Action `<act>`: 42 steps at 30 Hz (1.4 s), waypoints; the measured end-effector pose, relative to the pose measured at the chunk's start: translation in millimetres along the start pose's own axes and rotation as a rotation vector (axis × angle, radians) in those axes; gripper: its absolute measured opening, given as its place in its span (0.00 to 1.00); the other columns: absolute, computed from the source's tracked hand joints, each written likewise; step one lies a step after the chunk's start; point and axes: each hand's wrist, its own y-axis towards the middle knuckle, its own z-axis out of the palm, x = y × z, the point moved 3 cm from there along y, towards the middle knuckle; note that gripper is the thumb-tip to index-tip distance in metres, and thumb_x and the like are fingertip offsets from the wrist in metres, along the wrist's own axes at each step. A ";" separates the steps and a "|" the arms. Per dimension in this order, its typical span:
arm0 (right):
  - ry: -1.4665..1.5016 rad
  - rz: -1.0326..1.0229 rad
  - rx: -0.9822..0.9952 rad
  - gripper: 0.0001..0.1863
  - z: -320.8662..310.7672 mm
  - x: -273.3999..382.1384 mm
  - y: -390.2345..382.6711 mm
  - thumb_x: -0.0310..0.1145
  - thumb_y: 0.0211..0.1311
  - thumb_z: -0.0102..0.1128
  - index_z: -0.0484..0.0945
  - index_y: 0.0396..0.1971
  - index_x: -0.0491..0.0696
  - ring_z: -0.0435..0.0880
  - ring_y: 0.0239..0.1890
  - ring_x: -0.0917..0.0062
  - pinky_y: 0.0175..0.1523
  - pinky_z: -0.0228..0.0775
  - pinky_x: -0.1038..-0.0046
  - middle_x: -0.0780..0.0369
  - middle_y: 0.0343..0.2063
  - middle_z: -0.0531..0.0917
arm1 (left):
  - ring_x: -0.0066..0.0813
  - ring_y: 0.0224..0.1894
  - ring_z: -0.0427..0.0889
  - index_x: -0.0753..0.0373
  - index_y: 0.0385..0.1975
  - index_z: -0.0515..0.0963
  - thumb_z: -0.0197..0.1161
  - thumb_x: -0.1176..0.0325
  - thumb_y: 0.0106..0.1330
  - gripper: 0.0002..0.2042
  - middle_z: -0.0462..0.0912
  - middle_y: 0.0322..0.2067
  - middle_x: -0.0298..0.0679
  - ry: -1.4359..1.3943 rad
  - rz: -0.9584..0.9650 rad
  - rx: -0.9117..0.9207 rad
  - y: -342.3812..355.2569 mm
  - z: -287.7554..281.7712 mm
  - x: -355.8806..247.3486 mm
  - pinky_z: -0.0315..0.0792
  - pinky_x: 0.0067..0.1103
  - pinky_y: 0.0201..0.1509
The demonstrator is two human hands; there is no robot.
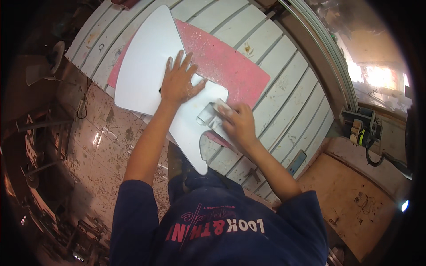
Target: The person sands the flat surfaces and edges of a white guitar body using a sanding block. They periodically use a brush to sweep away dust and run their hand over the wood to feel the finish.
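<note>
A white, curved, cut-out panel (141, 73) lies over a dusty pink board (248, 82) on the slatted work surface (284, 60). My left hand (180, 77) rests flat on the panel with fingers spread. My right hand (236, 122) grips a small pale, silvery block or folded pad (212, 111) against the panel's lower right part, by a rounded cut-out; its exact kind is unclear. A little dark piece at the left edge of my left hand is too small to make out.
A phone-like object (296, 162) and a dark metal tool (252, 175) lie on the slats at lower right. A metal rail with a machine head (357, 131) runs along the right, beside a wooden board (341, 190). Dark metal frames (33, 146) and cables (82, 104) are on the left.
</note>
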 end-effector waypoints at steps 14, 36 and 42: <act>0.028 0.029 0.031 0.27 -7.7 -3.5 -19.1 0.24 0.49 0.71 0.87 0.53 0.57 0.78 0.40 0.61 0.46 0.71 0.60 0.58 0.36 0.78 | 0.53 0.79 0.58 0.61 0.55 0.84 0.65 0.43 0.67 0.28 0.68 0.74 0.47 -0.046 -0.005 -0.041 -4.1 -4.0 -0.4 0.51 0.54 0.81; -0.014 0.011 -0.001 0.24 5.6 6.0 16.1 0.24 0.53 0.68 0.87 0.53 0.54 0.78 0.41 0.60 0.47 0.71 0.59 0.57 0.36 0.77 | 0.52 0.80 0.58 0.60 0.55 0.85 0.64 0.41 0.67 0.29 0.68 0.74 0.47 -0.040 0.009 -0.071 -7.4 2.4 -1.5 0.50 0.53 0.81; -0.003 0.057 0.011 0.24 -2.1 -4.4 -10.9 0.23 0.52 0.68 0.88 0.51 0.54 0.78 0.39 0.60 0.46 0.72 0.60 0.57 0.36 0.78 | 0.51 0.80 0.56 0.60 0.56 0.85 0.62 0.41 0.68 0.29 0.68 0.74 0.47 -0.027 0.004 -0.046 -3.2 -1.2 0.3 0.49 0.52 0.82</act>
